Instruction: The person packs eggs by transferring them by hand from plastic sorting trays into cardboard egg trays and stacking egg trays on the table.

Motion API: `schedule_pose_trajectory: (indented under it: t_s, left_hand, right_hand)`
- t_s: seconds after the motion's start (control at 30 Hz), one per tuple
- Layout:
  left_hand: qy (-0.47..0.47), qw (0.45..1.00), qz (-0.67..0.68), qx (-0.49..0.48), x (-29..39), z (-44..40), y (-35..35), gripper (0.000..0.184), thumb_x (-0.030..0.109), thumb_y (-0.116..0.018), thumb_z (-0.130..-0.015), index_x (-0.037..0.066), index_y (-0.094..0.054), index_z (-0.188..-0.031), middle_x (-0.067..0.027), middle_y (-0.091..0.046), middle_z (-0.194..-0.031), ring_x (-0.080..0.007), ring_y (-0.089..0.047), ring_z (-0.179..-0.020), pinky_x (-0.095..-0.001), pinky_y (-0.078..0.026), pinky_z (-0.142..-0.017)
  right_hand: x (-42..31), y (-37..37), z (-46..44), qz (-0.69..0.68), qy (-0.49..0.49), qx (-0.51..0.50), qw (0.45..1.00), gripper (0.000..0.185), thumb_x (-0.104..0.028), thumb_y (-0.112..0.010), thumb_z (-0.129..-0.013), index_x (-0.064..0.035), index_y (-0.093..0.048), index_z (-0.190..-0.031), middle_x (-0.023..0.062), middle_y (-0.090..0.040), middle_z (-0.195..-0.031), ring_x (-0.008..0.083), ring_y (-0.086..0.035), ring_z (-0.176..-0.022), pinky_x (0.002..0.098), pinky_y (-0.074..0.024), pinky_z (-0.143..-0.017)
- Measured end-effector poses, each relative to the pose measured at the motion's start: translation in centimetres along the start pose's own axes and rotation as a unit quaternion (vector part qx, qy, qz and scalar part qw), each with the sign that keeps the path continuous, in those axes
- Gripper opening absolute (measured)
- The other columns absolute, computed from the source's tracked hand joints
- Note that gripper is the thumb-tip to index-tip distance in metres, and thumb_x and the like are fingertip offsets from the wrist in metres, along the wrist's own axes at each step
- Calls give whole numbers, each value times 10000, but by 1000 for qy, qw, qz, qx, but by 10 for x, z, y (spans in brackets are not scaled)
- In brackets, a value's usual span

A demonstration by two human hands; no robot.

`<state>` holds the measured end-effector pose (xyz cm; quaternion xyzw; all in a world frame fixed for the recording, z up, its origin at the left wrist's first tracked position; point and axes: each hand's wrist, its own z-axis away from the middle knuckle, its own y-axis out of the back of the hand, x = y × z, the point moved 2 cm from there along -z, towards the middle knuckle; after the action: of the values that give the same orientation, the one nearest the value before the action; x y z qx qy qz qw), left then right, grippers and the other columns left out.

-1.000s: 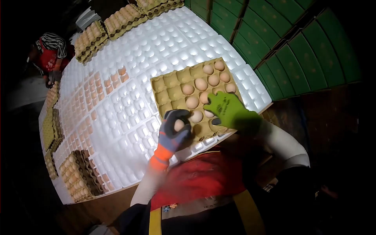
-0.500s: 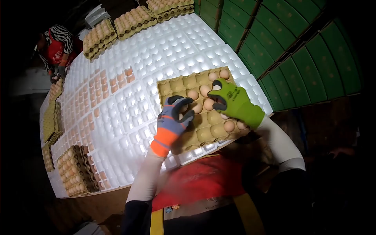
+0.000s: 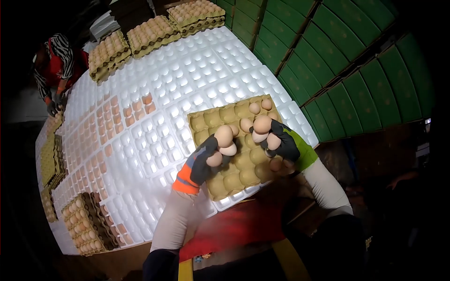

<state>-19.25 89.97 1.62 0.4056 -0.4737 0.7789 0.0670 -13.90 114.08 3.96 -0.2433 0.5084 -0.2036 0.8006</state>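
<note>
My left hand [image 3: 199, 164], in an orange and dark glove, is closed around three eggs, the uppermost being a brown egg [image 3: 223, 136]. My right hand [image 3: 285, 145], in a green glove with a black palm, grips another three, including a tan egg [image 3: 262, 124] on top. Both hands are turned with their palms up over a yellowish pulp egg tray [image 3: 241, 171]. A few eggs still sit in its cups, such as the egg [image 3: 266, 104] at the far corner; the right hand partly hides others near the right edge.
White plastic trays [image 3: 173, 70] cover the table, some holding eggs on the left. Stacked full egg trays [image 3: 152, 35] line the back, with another full tray [image 3: 82, 225] at front left. Green boxes [image 3: 347, 89] rise on the right. A co-worker [image 3: 61, 70] handles eggs at far left.
Both hands have turned from palm down to palm up and lifted eggs out of the pulp tray. More of its cups now show bare. The whole view has shifted slightly.
</note>
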Motion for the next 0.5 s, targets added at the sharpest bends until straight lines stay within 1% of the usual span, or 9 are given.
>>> schedule_pose_trajectory:
  t_s: [0.03,0.07,0.13,0.2,0.23,0.33,0.4,0.43,0.5]
  left_hand:
    - [-60,992,-105,-29,0,3,5,649,413,-630,-912,61,-421,-1417,18,-568,-1083,-64,-498,-836,-203,-406,-713]
    - [-74,992,-74,-69,0,2,12,662,409,-637,-907,67,-397,-1421,19,-556,-1122,-59,-501,-852,-204,-410,-724]
    - [-56,998,3,-36,3,3,18,605,332,-646,-910,64,-413,-1399,13,-559,-1119,-59,-508,-855,-204,-423,-720]
    - [-81,995,15,-55,-2,5,43,540,205,-636,-914,55,-415,-1383,-10,-579,-1161,-65,-529,-881,-207,-446,-720]
    - [-89,996,-20,-21,0,8,51,521,155,-615,-918,52,-408,-1385,-22,-588,-1180,-69,-541,-896,-211,-454,-720]
    - [-162,960,-216,70,17,23,70,502,143,-593,-938,50,-404,-1394,-50,-610,-1204,-83,-565,-918,-213,-461,-711]
    - [-104,985,-52,127,26,21,105,490,227,-618,-935,63,-457,-1367,-29,-626,-1119,-79,-560,-830,-198,-433,-635]
    - [-78,985,4,156,31,19,125,486,270,-632,-931,70,-487,-1349,-18,-635,-1068,-76,-556,-781,-192,-417,-594]
    - [-51,955,-94,275,55,10,175,463,340,-703,-876,95,-593,-1253,13,-637,-887,-58,-534,-651,-200,-372,-486]
  right_hand:
    - [7,1,-14,-103,26,-60,992,533,-254,-551,-983,-146,-311,-1447,64,-535,-1298,128,-555,-1138,256,-509,-874]
    - [14,0,-28,-207,40,-125,970,509,-232,-536,-992,-135,-319,-1441,66,-516,-1327,136,-543,-1163,272,-499,-932]
    - [22,2,-50,-379,-141,-114,907,366,-285,-555,-957,-166,-494,-1299,141,-575,-1222,201,-587,-1103,297,-533,-888]
    - [38,11,-63,-404,-36,13,914,327,-295,-577,-921,-122,-547,-1196,165,-610,-1121,276,-616,-1051,382,-546,-911]
    - [39,8,-63,-348,-24,54,936,311,-309,-582,-905,-117,-568,-1149,175,-617,-1105,300,-614,-1059,404,-547,-908]
    - [25,-31,-76,-295,67,-18,953,237,-292,-580,-892,-103,-600,-1034,185,-623,-1126,339,-609,-1075,404,-554,-875]
    - [20,-27,-99,66,-12,10,998,395,-253,-624,-919,-50,-567,-1253,167,-627,-1167,208,-648,-971,310,-570,-715]
    - [14,-42,-116,69,-12,1,998,395,-253,-624,-919,-50,-567,-1253,167,-627,-1167,208,-648,-971,310,-570,-715]
    - [-4,-83,-161,317,-11,22,948,516,-274,-716,-869,-54,-555,-1307,70,-674,-1003,83,-592,-704,198,-477,-574]
